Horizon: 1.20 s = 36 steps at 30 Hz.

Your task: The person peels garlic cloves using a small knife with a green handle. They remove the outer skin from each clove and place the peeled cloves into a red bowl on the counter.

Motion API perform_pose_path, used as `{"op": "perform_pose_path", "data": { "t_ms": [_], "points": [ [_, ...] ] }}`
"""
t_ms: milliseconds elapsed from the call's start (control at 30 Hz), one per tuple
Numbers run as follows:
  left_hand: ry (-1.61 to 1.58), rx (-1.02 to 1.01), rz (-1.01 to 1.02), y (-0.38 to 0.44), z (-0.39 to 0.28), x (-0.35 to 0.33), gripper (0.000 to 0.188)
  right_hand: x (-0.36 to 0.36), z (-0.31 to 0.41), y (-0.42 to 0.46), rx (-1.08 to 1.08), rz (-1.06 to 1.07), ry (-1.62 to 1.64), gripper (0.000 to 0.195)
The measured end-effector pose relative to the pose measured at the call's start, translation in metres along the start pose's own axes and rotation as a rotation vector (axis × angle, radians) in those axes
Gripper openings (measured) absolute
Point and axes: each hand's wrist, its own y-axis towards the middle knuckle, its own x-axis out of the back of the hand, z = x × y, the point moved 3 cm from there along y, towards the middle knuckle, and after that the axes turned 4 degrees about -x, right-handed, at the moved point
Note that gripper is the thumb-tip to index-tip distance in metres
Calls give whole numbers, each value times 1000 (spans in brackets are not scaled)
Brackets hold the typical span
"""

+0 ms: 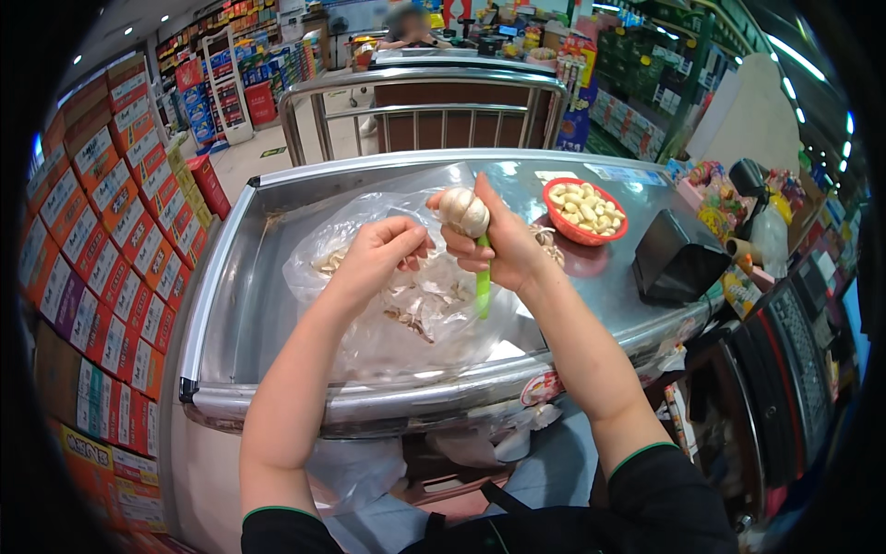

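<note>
My right hand point(509, 242) grips a whole garlic bulb point(464, 211) together with a small tool, likely a knife, whose bright green handle point(483, 291) points down below the fingers. Just left of the bulb, my left hand point(386, 253) is loosely curled, thumb near the fingers; whether anything sits between its fingertips is hidden. Beneath both hands spreads a clear plastic bag point(367, 353). Papery garlic skins point(432, 301) lie on it, and pale garlic pieces point(331, 261) show near its left side. More garlic point(548, 244) is partly hidden behind my right wrist.
A red plastic bowl point(585, 239) of peeled cloves stands at the right on the metal counter point(232, 298). Beyond it are a black box-shaped device point(680, 256) and a keyboard point(796, 346). Stacked cartons point(118, 228) line the left; a steel railing point(422, 75) and a person point(412, 31) are ahead.
</note>
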Motion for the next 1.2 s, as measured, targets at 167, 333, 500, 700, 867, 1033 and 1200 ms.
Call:
{"op": "perform_pose_path", "data": {
  "t_ms": [167, 333, 500, 700, 867, 1033, 1200],
  "points": [
    [-203, 6, -10, -1, -4, -4, 21, -3, -6, 0, -22, -51, -89, 57],
    [-227, 22, 8, 1, -3, -5, 17, -5, -4, -1, -3, -118, -173, 54],
    [146, -190, -75, -1, 2, -9, 9, -10, -3, -2, 22, -114, -195, 53],
    [514, -343, -187, -4, -5, -14, 7, -2, -4, -1, 27, -237, -291, 51],
    [436, -260, -204, -5, 1, -9, 6, -6, -4, -1, 20, -230, -308, 50],
    [375, -260, -165, -5, -3, -10, 6, -1, -5, 0, 32, -204, -363, 50],
    [664, -316, -84, -6, -11, -10, 8, 1, -2, 0, 183, -353, -541, 50]
  ]
}}
